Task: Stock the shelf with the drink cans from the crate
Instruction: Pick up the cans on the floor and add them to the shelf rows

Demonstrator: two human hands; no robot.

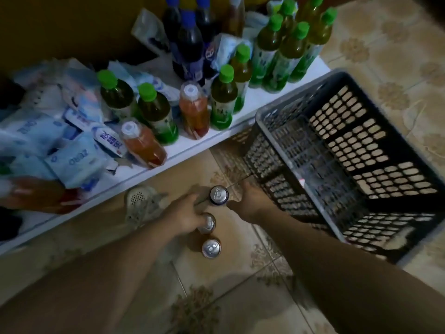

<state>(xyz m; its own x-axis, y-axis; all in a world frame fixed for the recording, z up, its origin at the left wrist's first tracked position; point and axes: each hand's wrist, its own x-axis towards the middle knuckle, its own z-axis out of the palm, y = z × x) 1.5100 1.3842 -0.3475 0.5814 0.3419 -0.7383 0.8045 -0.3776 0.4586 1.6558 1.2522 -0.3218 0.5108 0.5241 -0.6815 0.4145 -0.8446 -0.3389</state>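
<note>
Three drink cans stand in a row on the tiled floor in front of the shelf: a far can (218,195), a middle can (207,223) and a near can (211,248). My left hand (186,213) grips the middle can from the left, its fingers curled over the rim. From the right, my right hand (250,201) holds the far can, thumb against its side. The dark plastic crate (272,121) sits to the right on the floor, and no cans show inside it. The low white shelf (243,121) runs across the back.
The shelf holds several green-capped bottles (222,100), orange drink bottles (193,109), dark blue-capped bottles (189,47) and blue-white packets (74,160). A pale sandal (142,206) lies on the floor left of the cans. Another person's hand (31,194) is at the left edge.
</note>
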